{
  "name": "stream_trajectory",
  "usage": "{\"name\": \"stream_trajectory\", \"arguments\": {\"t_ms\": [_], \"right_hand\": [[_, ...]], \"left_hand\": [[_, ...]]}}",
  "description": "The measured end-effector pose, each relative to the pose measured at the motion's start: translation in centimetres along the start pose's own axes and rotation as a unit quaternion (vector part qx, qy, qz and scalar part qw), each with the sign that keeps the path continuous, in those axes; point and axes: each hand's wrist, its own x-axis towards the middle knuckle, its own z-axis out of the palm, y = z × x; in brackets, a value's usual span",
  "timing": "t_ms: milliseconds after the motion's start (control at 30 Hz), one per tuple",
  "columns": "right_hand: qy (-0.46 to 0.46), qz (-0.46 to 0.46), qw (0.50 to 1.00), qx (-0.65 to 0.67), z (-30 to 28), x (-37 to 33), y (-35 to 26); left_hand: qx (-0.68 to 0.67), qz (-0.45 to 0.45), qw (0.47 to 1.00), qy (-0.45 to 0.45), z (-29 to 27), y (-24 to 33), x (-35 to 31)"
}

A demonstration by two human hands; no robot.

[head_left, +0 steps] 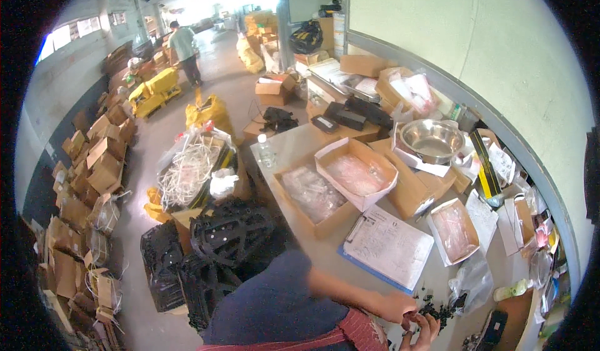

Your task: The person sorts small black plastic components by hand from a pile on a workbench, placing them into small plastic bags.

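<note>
The wearer's left hand (397,307) and right hand (425,333) meet just nearer than the clipboard (387,248), toward its right corner. Fingers and thumbs are bent close together in a narrow pinch; whether anything sits between them cannot be told. Touching or just beside the fingertips, small black pieces (440,312) lie loosely scattered on the smooth grey table (284,143). They look dark and irregular, too tiny for exact shapes.

Right of the clipboard rests a crumpled clear plastic bag (472,285), filmy and creased. The clipboard itself is a flat blue board under a printed, handwritten white sheet. Beyond its right side, a small white-walled carton (464,259) holds pinkish plastic packets. Past its far edge stands a larger white-edged carton (379,195) with glossy pink film, beside a brown cardboard box (328,223) of clear wrapping.

Left of the clipboard, off the table, ribbed black moulded parts (231,232) are heaped. Farther beyond it gleams a round steel bowl (432,140); off to its far left are tangled white straps (190,170), a wrinkled yellow sack (209,115) and, most distant, a standing person (183,50).
</note>
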Motion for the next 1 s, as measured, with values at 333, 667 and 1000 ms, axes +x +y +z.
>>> {"name": "stream_trajectory", "arguments": {"t_ms": [333,667,1000], "right_hand": [[-0.110,0.154,0.974,0.123,0.8,-3.1,2.6],[-0.153,0.036,0.983,0.092,0.7,-3.3,2.4],[-0.026,0.122,0.989,0.080,1.4,-4.2,1.3]], "left_hand": [[0.079,0.044,0.994,-0.063,2.2,-1.5,0.7],[0.222,0.155,0.962,-0.031,5.8,-4.6,0.3],[0.079,0.178,0.977,-0.089,0.0,2.3,1.0]]}}
